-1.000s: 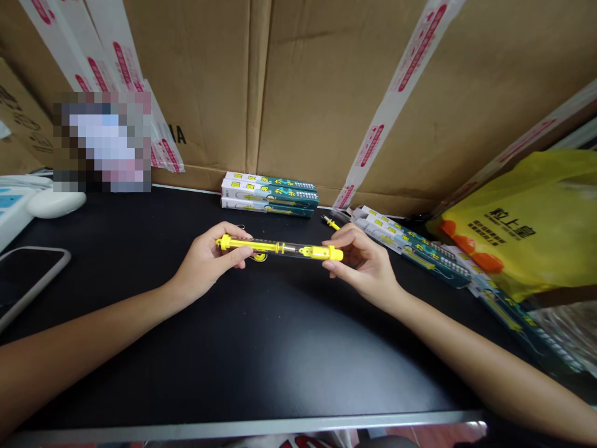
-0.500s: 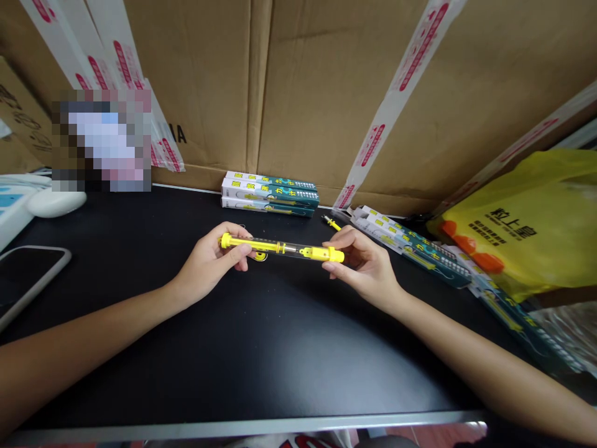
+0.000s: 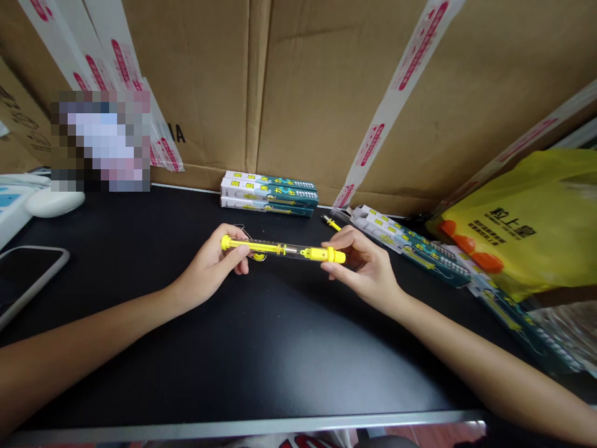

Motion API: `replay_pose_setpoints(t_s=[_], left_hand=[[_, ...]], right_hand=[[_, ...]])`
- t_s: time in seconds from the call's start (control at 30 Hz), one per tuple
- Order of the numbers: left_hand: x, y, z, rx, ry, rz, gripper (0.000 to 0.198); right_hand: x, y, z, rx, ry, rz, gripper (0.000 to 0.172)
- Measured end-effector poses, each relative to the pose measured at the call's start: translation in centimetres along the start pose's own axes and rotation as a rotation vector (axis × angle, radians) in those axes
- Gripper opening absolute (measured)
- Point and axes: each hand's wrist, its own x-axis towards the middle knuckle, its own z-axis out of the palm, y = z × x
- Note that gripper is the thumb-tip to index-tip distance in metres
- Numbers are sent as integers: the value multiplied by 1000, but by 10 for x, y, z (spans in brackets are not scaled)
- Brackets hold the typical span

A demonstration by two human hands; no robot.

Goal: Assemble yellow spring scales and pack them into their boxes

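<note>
A spring scale (image 3: 291, 250), a clear tube with yellow parts and a metal spring inside, is held level above the black table. Round its left end, which has a yellow cap, my left hand (image 3: 222, 254) is closed with the thumb along the tube. The fingertips of my right hand (image 3: 359, 258) pinch the yellow plug at the other end. Behind my left hand lies a round yellow piece (image 3: 258, 256), partly covered, near a thin metal wire (image 3: 241, 228). Just beyond my right hand is a yellow rod with a metal tip (image 3: 330, 222).
Stacked spring scale boxes (image 3: 269, 194) stand against a large cardboard carton (image 3: 308, 93). More boxes (image 3: 410, 249) lie at the right, beside a yellow plastic bag (image 3: 527, 224). A phone (image 3: 30, 277) and a white mouse (image 3: 56, 202) are at the left.
My left fingers have shifted slightly on the tube, and the thin wire behind them shows more. The spring scale stays almost in place between both hands.
</note>
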Motion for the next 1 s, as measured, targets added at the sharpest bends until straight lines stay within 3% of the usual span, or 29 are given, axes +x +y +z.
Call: replay_pose_setpoints(t_s=[0.3, 0.53, 0.77, 1.0], left_hand=[[-2, 2, 2, -92, -13, -50, 26], [-3, 4, 5, -242, 59, -77, 47], [-5, 5, 7, -216, 13, -118, 46], [-4, 1, 5, -204, 5, -80, 28]], right_hand=[[0, 0, 1, -49, 40, -5, 21], [-1, 0, 3, -45, 46, -31, 20], [1, 0, 1, -32, 58, -45, 20], [0, 0, 4, 18, 42, -14, 20]])
